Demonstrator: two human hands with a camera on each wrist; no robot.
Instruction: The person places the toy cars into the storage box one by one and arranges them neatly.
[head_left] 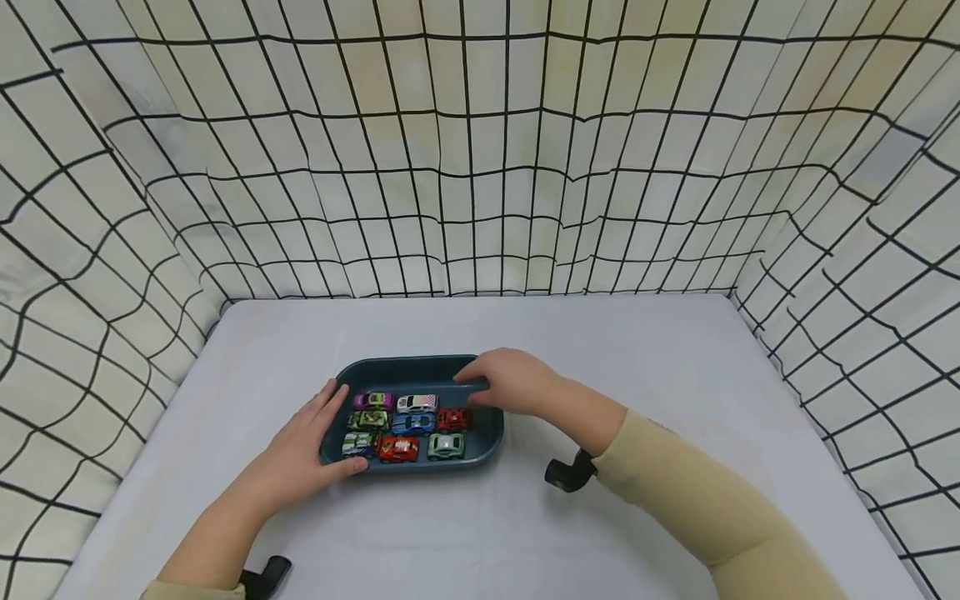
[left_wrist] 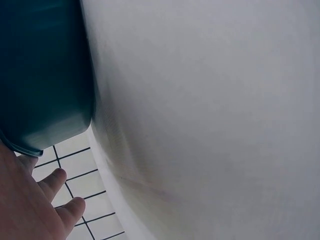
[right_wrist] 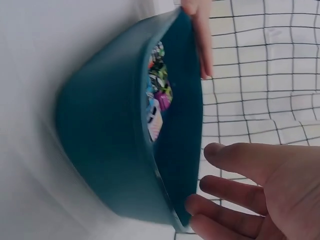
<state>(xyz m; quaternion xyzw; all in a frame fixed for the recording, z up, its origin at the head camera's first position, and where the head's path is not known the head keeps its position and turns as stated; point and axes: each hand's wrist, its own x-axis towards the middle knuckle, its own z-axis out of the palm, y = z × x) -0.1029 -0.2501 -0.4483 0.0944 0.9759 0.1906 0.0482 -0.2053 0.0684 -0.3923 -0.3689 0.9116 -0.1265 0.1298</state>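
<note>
A dark teal tray [head_left: 420,358] with rounded corners sits on the white surface in the head view. Inside lie several toy cars, among them a purple car [head_left: 373,401], a white car [head_left: 417,403], a blue car [head_left: 413,423], a red car [head_left: 454,419] and a pale green car [head_left: 446,447]. My left hand [head_left: 303,442] rests at the tray's left end, its fingers spread along the rim and the thumb at the front edge. Over the right end hovers my right hand [head_left: 517,382]. Nothing shows between its loosely bent fingers [right_wrist: 227,192] in the right wrist view.
A white cloth-covered table [head_left: 480,533] extends around the tray. Pale walls with a black grid [head_left: 487,142] enclose it at the back and both sides. Black wrist mounts [head_left: 570,473] hang below each forearm near the table.
</note>
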